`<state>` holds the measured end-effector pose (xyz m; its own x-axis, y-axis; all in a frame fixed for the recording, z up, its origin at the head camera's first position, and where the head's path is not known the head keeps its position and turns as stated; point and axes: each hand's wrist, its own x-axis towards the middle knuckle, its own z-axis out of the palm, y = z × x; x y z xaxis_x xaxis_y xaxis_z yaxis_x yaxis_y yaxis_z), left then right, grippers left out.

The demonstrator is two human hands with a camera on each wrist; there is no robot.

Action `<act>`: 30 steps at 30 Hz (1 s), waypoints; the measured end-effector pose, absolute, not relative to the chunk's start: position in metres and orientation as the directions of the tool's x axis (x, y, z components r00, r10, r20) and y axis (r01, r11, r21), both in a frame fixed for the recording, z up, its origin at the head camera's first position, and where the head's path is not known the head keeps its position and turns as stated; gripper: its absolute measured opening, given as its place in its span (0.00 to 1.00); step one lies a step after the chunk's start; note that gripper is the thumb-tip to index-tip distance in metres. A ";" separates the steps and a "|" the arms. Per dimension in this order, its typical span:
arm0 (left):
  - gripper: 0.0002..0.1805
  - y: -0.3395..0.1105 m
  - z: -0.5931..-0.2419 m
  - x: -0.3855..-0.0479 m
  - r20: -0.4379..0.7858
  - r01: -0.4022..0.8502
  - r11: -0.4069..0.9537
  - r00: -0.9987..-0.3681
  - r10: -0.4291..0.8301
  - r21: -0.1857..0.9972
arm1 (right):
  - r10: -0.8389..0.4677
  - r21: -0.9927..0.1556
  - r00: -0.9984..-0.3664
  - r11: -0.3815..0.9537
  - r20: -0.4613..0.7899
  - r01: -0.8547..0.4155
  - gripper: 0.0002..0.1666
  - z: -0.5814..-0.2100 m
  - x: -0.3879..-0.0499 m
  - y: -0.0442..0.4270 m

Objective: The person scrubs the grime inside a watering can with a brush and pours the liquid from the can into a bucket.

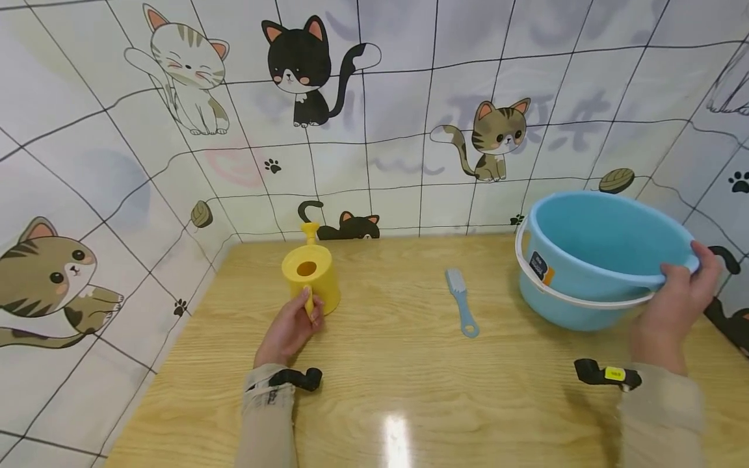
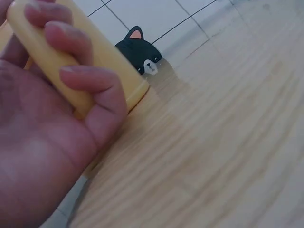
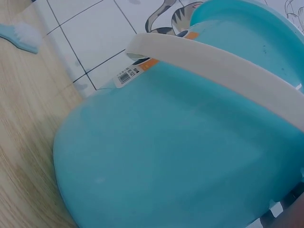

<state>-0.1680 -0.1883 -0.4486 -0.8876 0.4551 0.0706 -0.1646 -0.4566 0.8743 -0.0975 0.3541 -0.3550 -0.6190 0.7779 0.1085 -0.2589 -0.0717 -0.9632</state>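
My left hand curls its fingers round the handle of a yellow watering can, which stands near the back left of the table. In the left wrist view, the fingers wrap that yellow handle. On the right, my right hand grips the near right rim of a light blue bucket, thumb and fingers over its edge. The bucket's white handle hangs down against its outer wall. A blue brush with pale bristles lies between the two hands, touched by neither. In the right wrist view, most of my right hand is hidden.
The wooden table meets a cat-patterned tile backdrop at the back. More of that backdrop rises along the left and right sides. The bucket bears a label on its left side.
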 end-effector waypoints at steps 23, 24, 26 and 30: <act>0.17 -0.201 -0.449 -0.160 0.097 -0.115 -0.375 -0.860 0.501 0.920 | 0.783 -0.963 -0.611 -0.065 0.113 -0.262 0.27 -0.358 -0.094 0.356; 0.17 -0.202 -0.449 -0.159 0.098 -0.117 -0.378 -0.859 0.502 0.918 | 0.780 -0.961 -0.614 -0.066 0.118 -0.268 0.27 -0.357 -0.094 0.356; 0.17 -0.204 -0.449 -0.159 0.099 -0.122 -0.388 -0.859 0.503 0.913 | 0.773 -0.958 -0.620 -0.062 0.131 -0.279 0.27 -0.357 -0.095 0.356; 0.18 -0.209 -0.445 -0.159 0.114 -0.110 -0.395 -0.857 0.502 0.912 | 0.763 -0.950 -0.631 -0.077 0.139 -0.303 0.27 -0.354 -0.099 0.355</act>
